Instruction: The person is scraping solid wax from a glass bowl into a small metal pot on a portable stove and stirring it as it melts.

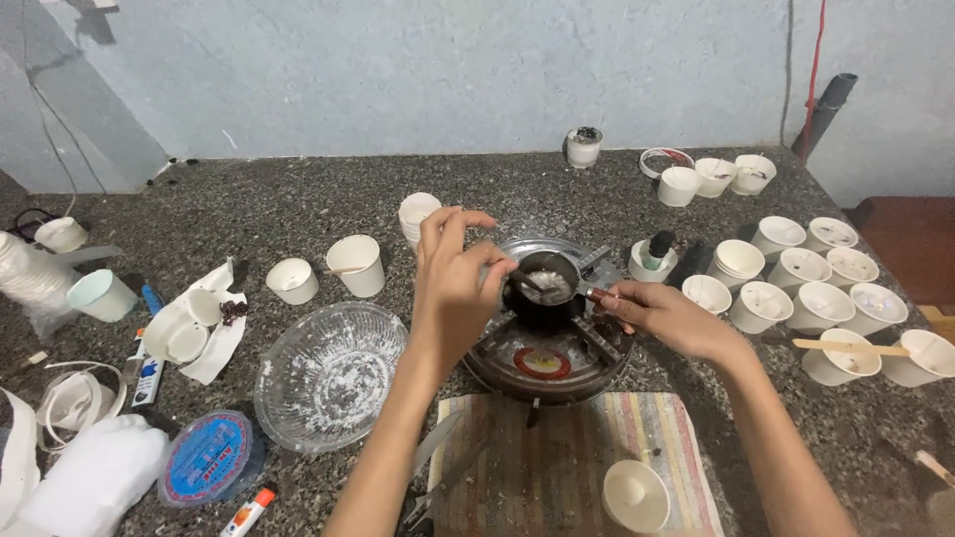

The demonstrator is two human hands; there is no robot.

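Observation:
A small black pot (542, 290) holding pale melted stuff sits on a round metal burner (545, 338) in the middle of the dark stone counter. My left hand (453, 283) pinches a thin stirring stick that dips into the pot. At the pot's right side, my right hand (662, 316) grips the pot's handle. A white paper cup (635, 495) stands near me on a striped cloth (557, 467).
A clear glass bowl (328, 373) dusted with white flakes lies left of the burner. Several white paper cups (816, 278) crowd the right side, others (355, 264) stand at left. A round blue-lidded container (209, 457), bags and markers lie at far left. A wall bounds the back.

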